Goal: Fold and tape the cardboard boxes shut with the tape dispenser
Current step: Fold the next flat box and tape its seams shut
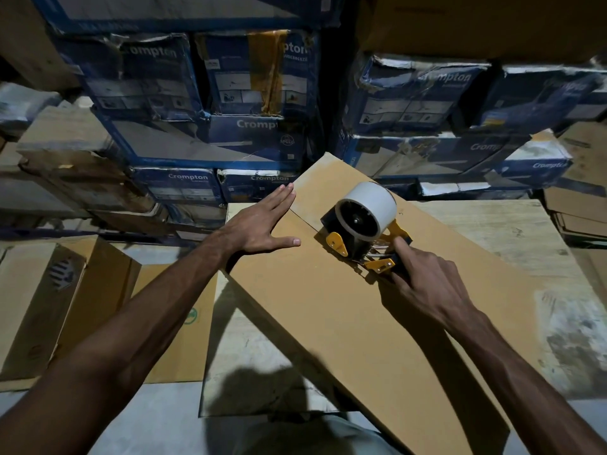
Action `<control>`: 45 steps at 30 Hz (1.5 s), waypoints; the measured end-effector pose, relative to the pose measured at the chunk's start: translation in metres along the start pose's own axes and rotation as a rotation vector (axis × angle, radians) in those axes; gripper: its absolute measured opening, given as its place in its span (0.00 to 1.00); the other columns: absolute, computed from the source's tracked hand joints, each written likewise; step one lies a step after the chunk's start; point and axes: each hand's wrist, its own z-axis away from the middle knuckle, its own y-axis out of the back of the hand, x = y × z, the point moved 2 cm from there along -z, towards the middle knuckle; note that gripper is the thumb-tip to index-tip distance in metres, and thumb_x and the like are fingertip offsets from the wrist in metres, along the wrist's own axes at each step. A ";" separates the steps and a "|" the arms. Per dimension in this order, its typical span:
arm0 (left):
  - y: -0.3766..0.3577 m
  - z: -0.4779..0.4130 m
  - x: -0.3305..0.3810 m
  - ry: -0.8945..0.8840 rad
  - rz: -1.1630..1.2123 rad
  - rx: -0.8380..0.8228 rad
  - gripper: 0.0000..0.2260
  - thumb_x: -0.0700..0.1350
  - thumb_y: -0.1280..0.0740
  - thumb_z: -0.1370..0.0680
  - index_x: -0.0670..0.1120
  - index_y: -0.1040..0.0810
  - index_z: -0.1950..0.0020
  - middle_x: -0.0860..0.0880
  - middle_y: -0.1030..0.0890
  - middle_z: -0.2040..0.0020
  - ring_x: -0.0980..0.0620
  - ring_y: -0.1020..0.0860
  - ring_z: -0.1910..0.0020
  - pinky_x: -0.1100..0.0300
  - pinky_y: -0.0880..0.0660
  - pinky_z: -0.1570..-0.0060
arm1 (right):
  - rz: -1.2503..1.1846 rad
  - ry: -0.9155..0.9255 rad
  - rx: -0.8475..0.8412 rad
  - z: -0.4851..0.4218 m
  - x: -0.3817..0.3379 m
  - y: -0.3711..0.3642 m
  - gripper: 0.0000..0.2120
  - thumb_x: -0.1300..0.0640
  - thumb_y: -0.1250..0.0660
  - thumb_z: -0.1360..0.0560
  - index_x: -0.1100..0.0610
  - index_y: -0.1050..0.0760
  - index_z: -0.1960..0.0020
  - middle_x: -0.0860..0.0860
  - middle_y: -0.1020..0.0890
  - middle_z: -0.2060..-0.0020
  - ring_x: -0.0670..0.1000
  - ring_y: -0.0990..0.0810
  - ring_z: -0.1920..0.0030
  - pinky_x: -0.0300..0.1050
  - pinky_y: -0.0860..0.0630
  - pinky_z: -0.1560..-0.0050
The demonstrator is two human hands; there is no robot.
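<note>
A long brown cardboard box (pixel 328 307) lies diagonally across a pale wooden table (pixel 499 231). My left hand (pixel 262 224) presses flat on the box's left flap near its far end, fingers straight. My right hand (pixel 423 284) grips the handle of a yellow and black tape dispenser (pixel 361 228) with a large white tape roll. The dispenser sits on the box's centre seam, a little to the right of my left hand.
Stacks of worn blue printed cartons (pixel 203 103) rise just behind the table. Brown boxes (pixel 49 297) and flat cardboard lie on the floor at left. More flattened cardboard (pixel 578 211) is piled at the right edge.
</note>
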 end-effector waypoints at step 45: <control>-0.046 -0.002 0.116 -0.277 -0.128 -0.089 0.42 0.74 0.55 0.19 0.49 0.62 0.15 0.53 0.63 0.16 0.59 0.63 0.18 0.53 0.56 0.18 | 0.045 -0.063 -0.028 0.108 0.059 0.010 0.11 0.43 0.38 0.22 0.45 0.37 0.47 0.45 0.19 0.57 0.50 0.23 0.66 0.50 0.22 0.68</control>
